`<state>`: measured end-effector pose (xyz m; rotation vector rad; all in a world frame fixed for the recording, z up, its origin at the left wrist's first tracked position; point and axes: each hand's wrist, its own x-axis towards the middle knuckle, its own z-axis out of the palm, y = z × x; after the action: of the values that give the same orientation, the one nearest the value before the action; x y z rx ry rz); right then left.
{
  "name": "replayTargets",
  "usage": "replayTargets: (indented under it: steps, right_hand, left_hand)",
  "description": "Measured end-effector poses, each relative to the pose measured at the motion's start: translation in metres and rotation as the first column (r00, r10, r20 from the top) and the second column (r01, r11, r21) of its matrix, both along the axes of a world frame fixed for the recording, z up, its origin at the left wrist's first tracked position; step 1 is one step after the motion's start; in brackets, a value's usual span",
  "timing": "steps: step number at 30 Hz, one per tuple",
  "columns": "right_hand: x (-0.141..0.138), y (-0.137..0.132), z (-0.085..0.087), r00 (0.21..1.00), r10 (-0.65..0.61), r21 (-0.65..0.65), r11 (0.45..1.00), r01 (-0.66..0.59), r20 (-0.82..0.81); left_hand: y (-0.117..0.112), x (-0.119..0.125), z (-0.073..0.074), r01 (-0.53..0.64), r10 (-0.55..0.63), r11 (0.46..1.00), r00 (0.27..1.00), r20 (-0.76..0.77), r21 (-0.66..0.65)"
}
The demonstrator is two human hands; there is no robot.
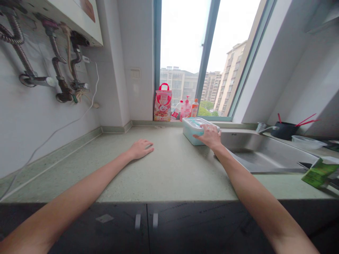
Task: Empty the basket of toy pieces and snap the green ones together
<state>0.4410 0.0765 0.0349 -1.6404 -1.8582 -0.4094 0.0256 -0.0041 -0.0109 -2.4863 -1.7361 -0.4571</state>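
Observation:
My right hand rests on the near corner of a pale blue lidded box that sits on the green countertop beside the sink; its fingers curl over the lid's edge. My left hand lies flat on the bare countertop to the left of the box, fingers together and stretched forward, holding nothing.
A steel sink with a tap lies right of the box. On the window sill stand a red-and-white bag and several bottles. A black pot, a clear bowl and a green carton sit at right. Pipes hang on the left wall.

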Motion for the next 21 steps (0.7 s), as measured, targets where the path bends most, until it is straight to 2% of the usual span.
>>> replayTargets:
  steps: [12,21]
  right_hand:
    - [0.015,0.023,-0.007,0.989,0.148,0.093,0.985,-0.147,0.002]
    - [0.022,0.025,0.0,0.971,0.237,0.078,0.969,-0.236,-0.01]
  left_hand:
    - [0.002,-0.001,-0.003,0.019,-0.021,1.0,0.995,0.096,0.015]
    - [0.003,-0.001,-0.003,0.013,-0.014,1.0,0.998,0.063,0.013]
